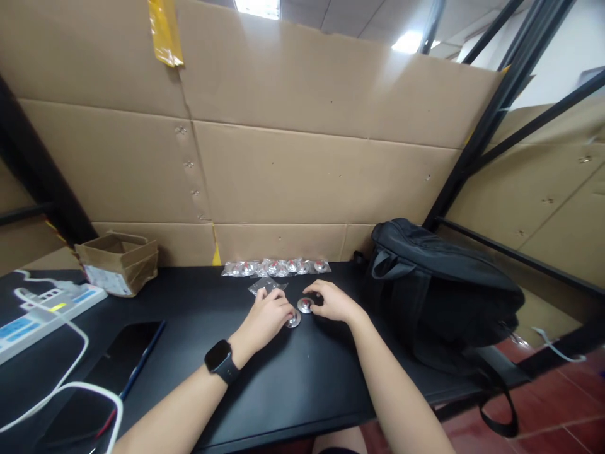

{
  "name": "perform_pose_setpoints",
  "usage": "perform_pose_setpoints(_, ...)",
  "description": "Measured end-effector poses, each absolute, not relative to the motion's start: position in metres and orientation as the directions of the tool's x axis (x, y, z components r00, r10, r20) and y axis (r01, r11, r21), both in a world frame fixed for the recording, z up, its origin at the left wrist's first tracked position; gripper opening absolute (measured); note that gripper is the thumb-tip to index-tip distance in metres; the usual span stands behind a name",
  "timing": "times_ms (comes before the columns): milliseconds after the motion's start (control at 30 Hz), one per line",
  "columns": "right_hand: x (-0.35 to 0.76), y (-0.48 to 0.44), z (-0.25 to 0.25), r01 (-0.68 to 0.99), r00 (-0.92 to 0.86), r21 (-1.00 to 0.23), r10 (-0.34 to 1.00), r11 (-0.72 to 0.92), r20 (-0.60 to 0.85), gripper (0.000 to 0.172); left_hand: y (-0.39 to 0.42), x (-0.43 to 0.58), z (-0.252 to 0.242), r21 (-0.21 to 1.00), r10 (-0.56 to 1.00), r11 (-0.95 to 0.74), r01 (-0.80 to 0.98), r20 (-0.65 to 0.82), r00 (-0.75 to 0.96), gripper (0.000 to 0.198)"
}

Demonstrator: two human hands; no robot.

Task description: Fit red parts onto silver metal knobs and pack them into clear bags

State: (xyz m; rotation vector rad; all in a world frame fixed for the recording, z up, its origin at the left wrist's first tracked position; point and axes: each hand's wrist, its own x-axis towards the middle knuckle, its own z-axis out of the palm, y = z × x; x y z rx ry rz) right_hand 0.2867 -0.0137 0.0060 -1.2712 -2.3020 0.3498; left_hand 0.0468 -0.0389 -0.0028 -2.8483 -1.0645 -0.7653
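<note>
Both my hands rest on a black table (293,384). My left hand (267,315), with a black smartwatch on the wrist, has its fingers curled and pinches a small round silver piece (293,321). My right hand (333,301) curls its fingers beside a second round silver piece with a red centre (305,305), touching its edge. Just beyond my hands lies an opened clear plastic bag (265,286). Behind it a row of small clear bags holding silver and red pieces (276,267) lies against the cardboard wall.
A black backpack (439,290) takes up the table's right side. At the left stand an open cardboard box (118,261), a white power strip with white cables (47,309) and a dark tablet with a blue pen (120,359). Cardboard panels (302,170) wall the back.
</note>
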Motion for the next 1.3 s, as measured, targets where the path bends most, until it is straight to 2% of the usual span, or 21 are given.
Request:
perform_pose_setpoints(167, 0.281, -0.013, 0.003, 0.737, -0.43, -0.437, 0.857, 0.515, 0.284, 0.014, -0.036, 0.041, 0.002, 0.117, 0.619, -0.731, 0.673, 0.53, 0.58, 0.015)
perform_pose_setpoints(333, 0.275, -0.012, 0.001, 0.733, -0.428, -0.452, 0.861, 0.509, 0.275, 0.018, -0.032, 0.031, 0.007, 0.108, 0.637, -0.669, 0.735, 0.592, 0.493, 0.013)
perform_pose_setpoints(567, 0.268, -0.012, -0.003, 0.782, -0.373, -0.375, 0.856, 0.498, 0.358, 0.007, -0.027, 0.024, 0.007, 0.225, 0.711, -0.593, 0.773, 0.597, 0.371, 0.016)
perform_pose_setpoints(633, 0.265, -0.012, -0.001, 0.741, -0.339, -0.427, 0.837, 0.518, 0.429, 0.007, -0.027, 0.025, 0.006, 0.281, 0.733, -0.572, 0.77, 0.596, 0.328, 0.017)
perform_pose_setpoints(733, 0.257, -0.012, 0.004, 0.56, -0.255, -0.594, 0.802, 0.578, 0.54, 0.005, -0.027, 0.028, 0.004, 0.355, 0.771, -0.529, 0.771, 0.581, 0.261, 0.02)
perform_pose_setpoints(800, 0.251, -0.013, 0.008, 0.407, -0.184, -0.695, 0.798, 0.593, 0.574, 0.008, -0.028, 0.029, 0.005, 0.382, 0.786, -0.509, 0.771, 0.572, 0.235, 0.021)
perform_pose_setpoints(867, 0.245, -0.015, 0.01, 0.32, -0.141, -0.745, 0.807, 0.585, 0.573, 0.012, -0.029, 0.03, 0.007, 0.394, 0.789, -0.505, 0.768, 0.572, 0.226, 0.021)
perform_pose_setpoints(1000, 0.24, -0.018, 0.008, 0.397, -0.129, -0.724, 0.815, 0.564, 0.565, 0.01, -0.029, 0.029, 0.01, 0.463, 0.795, -0.484, 0.743, 0.587, 0.152, 0.021)
perform_pose_setpoints(1100, 0.241, -0.017, 0.006, 0.41, -0.098, -0.725, 0.817, 0.554, 0.568, 0.011, -0.023, 0.027, 0.008, 0.607, 0.818, -0.455, 0.652, 0.573, 0.037, 0.023)
perform_pose_setpoints(1200, 0.238, -0.017, 0.007, 0.343, -0.048, -0.751, 0.809, 0.565, 0.586, 0.014, -0.013, 0.025, 0.003, 0.784, 0.851, -0.469, 0.407, 0.525, -0.03, 0.028)
perform_pose_setpoints(1300, 0.228, -0.021, 0.01, 0.249, 0.024, -0.771, 0.792, 0.586, 0.61, 0.016, -0.009, 0.027, -0.002, 0.892, 0.901, -0.421, 0.161, 0.433, -0.04, 0.032)
